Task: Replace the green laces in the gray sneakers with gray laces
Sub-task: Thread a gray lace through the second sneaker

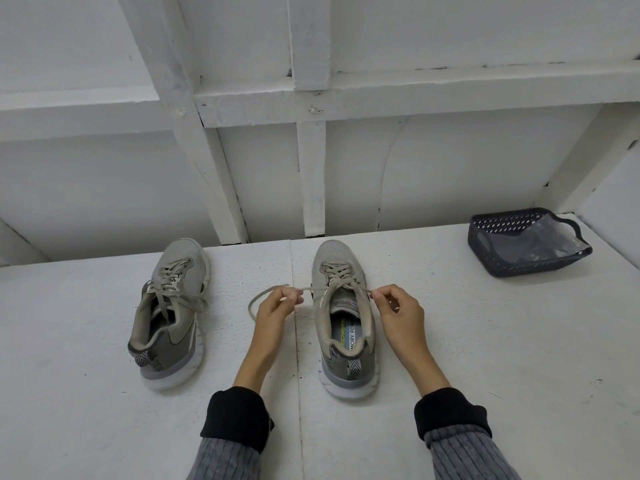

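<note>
Gray-laced right sneaker (344,317), lace ends (311,289) pinched taut.

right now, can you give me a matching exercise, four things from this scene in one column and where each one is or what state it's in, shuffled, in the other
Things:
1. left sneaker
2. right sneaker
3. basket
4. left hand

Places or states:
A. far right of the white surface, clear plastic inside
B. pinching a gray lace end that loops out to the left
C. between the two hands, lace ends pulled out to either side
D. standing alone to the left, laced, untouched

Pairs: 1-D, 2-C, 3-A, 4-B

The right hand pinches the other lace end.
</note>
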Demonstrator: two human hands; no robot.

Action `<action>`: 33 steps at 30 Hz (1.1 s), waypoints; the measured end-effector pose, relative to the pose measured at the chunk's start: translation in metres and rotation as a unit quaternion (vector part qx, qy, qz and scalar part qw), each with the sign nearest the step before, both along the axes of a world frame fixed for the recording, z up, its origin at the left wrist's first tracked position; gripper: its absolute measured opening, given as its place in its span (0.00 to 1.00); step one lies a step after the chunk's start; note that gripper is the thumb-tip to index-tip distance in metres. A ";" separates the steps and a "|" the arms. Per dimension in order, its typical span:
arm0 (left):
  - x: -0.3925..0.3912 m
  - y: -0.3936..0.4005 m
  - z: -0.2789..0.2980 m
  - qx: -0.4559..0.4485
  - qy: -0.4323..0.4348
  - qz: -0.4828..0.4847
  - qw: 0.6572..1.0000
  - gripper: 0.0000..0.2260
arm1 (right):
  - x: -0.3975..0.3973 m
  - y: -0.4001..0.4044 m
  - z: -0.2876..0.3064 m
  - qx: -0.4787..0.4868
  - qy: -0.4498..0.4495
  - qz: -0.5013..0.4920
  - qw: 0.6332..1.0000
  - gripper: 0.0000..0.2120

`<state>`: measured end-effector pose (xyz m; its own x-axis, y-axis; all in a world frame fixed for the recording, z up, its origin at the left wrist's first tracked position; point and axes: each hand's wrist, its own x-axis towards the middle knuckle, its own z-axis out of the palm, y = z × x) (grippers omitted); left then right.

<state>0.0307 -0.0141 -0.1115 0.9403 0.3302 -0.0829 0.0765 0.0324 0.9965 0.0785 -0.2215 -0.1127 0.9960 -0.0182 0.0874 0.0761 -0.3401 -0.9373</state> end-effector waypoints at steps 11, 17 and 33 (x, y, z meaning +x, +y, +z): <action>0.008 -0.024 0.080 -0.051 -0.145 -0.085 0.985 0.09 | -0.002 0.008 0.029 0.054 -0.021 -0.017 0.998 0.05; 0.010 -0.029 0.066 0.216 -0.129 -0.104 0.962 0.12 | -0.005 0.013 0.036 0.093 0.003 0.005 0.996 0.06; 0.006 -0.046 0.059 0.217 -0.119 -0.002 0.969 0.11 | -0.016 0.022 0.054 0.119 0.056 0.112 0.985 0.07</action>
<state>0.0364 -0.0597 -0.0520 0.9168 0.2816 0.2830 -0.1587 -0.3936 0.9055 0.0625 -0.1998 -0.0590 0.9805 0.1965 -0.0041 0.0153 -0.0971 -0.9952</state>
